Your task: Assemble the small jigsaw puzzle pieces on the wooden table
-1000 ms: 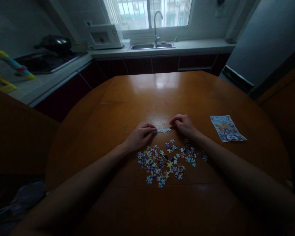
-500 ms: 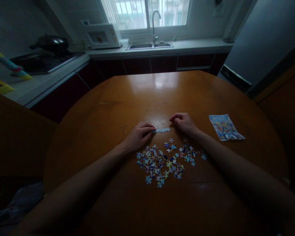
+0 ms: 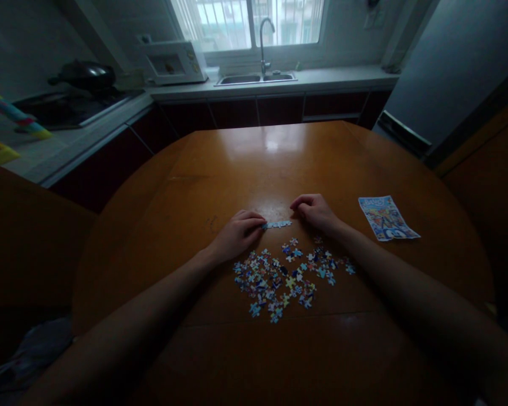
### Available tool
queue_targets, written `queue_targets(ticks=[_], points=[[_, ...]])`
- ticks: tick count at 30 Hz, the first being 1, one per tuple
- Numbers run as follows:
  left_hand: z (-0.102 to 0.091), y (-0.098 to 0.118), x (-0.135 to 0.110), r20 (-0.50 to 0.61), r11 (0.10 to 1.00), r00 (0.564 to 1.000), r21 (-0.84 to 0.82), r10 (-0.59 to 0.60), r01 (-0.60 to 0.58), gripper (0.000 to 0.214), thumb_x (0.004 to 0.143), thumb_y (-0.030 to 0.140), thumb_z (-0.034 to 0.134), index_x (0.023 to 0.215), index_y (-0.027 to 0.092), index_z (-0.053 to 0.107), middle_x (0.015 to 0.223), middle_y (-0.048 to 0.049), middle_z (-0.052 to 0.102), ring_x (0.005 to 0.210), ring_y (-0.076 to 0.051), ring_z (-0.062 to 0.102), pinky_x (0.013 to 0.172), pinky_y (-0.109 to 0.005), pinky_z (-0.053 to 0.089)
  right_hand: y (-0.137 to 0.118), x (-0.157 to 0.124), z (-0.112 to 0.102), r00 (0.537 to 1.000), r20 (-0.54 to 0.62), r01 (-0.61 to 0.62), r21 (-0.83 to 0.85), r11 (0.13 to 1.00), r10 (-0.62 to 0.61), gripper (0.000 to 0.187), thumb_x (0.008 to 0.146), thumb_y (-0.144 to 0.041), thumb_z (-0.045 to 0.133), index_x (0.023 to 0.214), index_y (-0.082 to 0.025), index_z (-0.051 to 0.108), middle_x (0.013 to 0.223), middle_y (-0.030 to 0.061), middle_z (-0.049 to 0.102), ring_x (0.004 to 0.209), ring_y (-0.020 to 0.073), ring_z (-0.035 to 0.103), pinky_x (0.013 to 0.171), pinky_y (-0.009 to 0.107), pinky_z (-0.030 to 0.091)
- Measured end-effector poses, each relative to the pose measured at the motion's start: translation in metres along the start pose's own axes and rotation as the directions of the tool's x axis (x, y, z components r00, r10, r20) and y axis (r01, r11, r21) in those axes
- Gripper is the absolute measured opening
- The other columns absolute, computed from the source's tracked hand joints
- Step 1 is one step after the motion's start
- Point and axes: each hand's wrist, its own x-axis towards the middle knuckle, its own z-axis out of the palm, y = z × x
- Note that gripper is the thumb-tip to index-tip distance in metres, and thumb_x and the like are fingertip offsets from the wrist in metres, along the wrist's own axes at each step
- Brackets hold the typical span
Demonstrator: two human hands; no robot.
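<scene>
Head view, dim light, window behind.

- Left hand [image 3: 237, 234]: palm down on the desk [image 3: 254, 163], fingers curled narrow. The fingertips [image 3: 260, 221] press on the left end of the strip of joined puzzle pieces [image 3: 278, 224].
- Right hand [image 3: 315, 211]: fingers tucked into a loose curl, knuckles up. The thumb side sits just at the right end of the strip. Too dark and small to tell whether it touches the strip or holds a piece.
- The strip lies flat on the desk between the two hands, running left to right.
- Loose puzzle pieces [image 3: 283, 276]: a scattered heap just nearer the body than the strip, between the forearms and apart from the strip.
- Printed picture sheet [image 3: 385, 217]: flat on the desk, well right of the right hand.
- Far side: sink [image 3: 256, 79] under the window, microwave [image 3: 173, 62] to its left.

Risk (judgement):
- The strip is thin and only one piece wide. Inward push from both ends could buckle it and pop a joint.
- The polished desk offers little grip, so a sideways nudge may skate the strip away.
- Both forearms flank the heap, and a drag of either could scatter pieces.
</scene>
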Motion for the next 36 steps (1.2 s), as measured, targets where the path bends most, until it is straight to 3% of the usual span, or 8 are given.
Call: queue_targets(ticks=[7, 25, 31, 36], points=[[0.001, -0.002, -0.001, 0.002, 1.0, 1.0, -0.007, -0.007, 0.007, 0.02, 0.098, 0.023, 0.058, 0.11, 0.019, 0.072, 0.111, -0.0091, 0.072, 0.105, -0.021, 0.062, 0.094, -0.041, 0.052, 0.003, 0.002, 0.001, 1.0, 0.003, 0.031, -0.038, 0.999, -0.031, 0.025, 0.066, -0.014, 0.049, 0.077, -0.012, 0.071, 0.068, 0.0059, 0.068, 0.057, 0.0154, 0.063, 0.053, 0.026, 0.046], [0.0, 0.001, 0.0, 0.007, 0.999, 1.0, -0.015, -0.03, 0.03, 0.02, 0.098, 0.025, 0.057, 0.111, 0.021, 0.071, 0.111, -0.0089, 0.071, 0.105, -0.022, 0.063, 0.094, -0.044, 0.053, 0.01, 0.004, 0.001, 0.999, 0.002, 0.048, 0.007, 0.999, -0.048, 0.021, 0.068, -0.013, 0.051, 0.075, -0.014, 0.071, 0.063, 0.0033, 0.065, 0.059, 0.0151, 0.066, 0.051, 0.022, 0.046], [-0.001, 0.0, 0.0, 0.015, 0.993, 0.995, -0.065, -0.095, 0.096, 0.018, 0.097, 0.027, 0.057, 0.102, 0.019, 0.072, 0.102, -0.0078, 0.068, 0.098, -0.02, 0.063, 0.088, -0.037, 0.053, 0.006, 0.004, 0.001, 0.999, -0.01, 0.041, -0.004, 0.999, -0.041, 0.019, 0.067, -0.012, 0.051, 0.071, -0.014, 0.069, 0.057, 0.0015, 0.062, 0.057, 0.0149, 0.065, 0.051, 0.022, 0.045], [-0.016, 0.0, 0.002, 0.097, 0.981, 0.983, -0.103, -0.155, 0.165, 0.02, 0.095, 0.031, 0.059, 0.096, 0.018, 0.074, 0.094, -0.0057, 0.067, 0.083, -0.016, 0.063, 0.075, -0.028, 0.051, 0.001, 0.001, -0.001, 0.999, -0.026, 0.022, -0.02, 1.0, -0.023, 0.021, 0.067, -0.012, 0.05, 0.072, -0.014, 0.07, 0.055, 0.0015, 0.061, 0.059, 0.0164, 0.066, 0.051, 0.022, 0.044]])
